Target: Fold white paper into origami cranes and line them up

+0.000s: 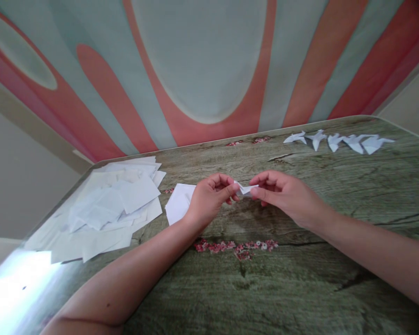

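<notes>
A small folded piece of white paper is spanning the gap between the two hands over the wood-grain tabletop, its long axis running roughly left to right. The left hand is pinching the left end between thumb and fingers and the right hand is pinching the right end likewise, neither being nearer. A row of origami birds is resting well apart, beyond the right hand.

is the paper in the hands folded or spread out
Folded. The paper, pinched by the left hand and right hand, shows angled edges and a V-shaped dip; the number of folds cannot be told.
</notes>
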`<state>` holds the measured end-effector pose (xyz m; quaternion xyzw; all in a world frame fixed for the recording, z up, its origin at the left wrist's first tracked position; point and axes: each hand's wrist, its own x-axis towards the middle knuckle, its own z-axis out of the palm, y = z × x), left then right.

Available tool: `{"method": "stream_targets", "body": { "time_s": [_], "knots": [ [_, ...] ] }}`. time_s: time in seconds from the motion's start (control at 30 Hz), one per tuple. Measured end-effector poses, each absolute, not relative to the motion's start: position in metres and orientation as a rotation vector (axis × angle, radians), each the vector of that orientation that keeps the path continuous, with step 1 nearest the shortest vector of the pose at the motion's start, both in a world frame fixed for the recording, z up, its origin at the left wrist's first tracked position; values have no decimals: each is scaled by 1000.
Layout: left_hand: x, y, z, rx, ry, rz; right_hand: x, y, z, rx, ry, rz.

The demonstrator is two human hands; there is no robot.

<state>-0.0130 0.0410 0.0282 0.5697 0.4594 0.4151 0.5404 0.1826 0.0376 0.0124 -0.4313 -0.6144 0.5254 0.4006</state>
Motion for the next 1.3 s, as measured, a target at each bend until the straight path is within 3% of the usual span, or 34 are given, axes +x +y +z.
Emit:
{"method": "stream_targets", "body": {
  "time_s": [0.2, 0.37, 0.8, 1.3],
  "knots": [
    [-7, 35, 29, 1300, 1062, 979, 180, 31, 15, -1155, -1832, 869],
    [-7, 34, 28, 1381, 1101, 928, 179, 29, 14, -1050, -2018, 739],
    [-3, 30, 31, 1345, 1124, 857, 180, 35, 11, -1181, -1775, 1112],
    [0, 26, 27, 1353, 1150, 812, 178, 31, 13, -1203, -1799, 1101]
  ]
}}
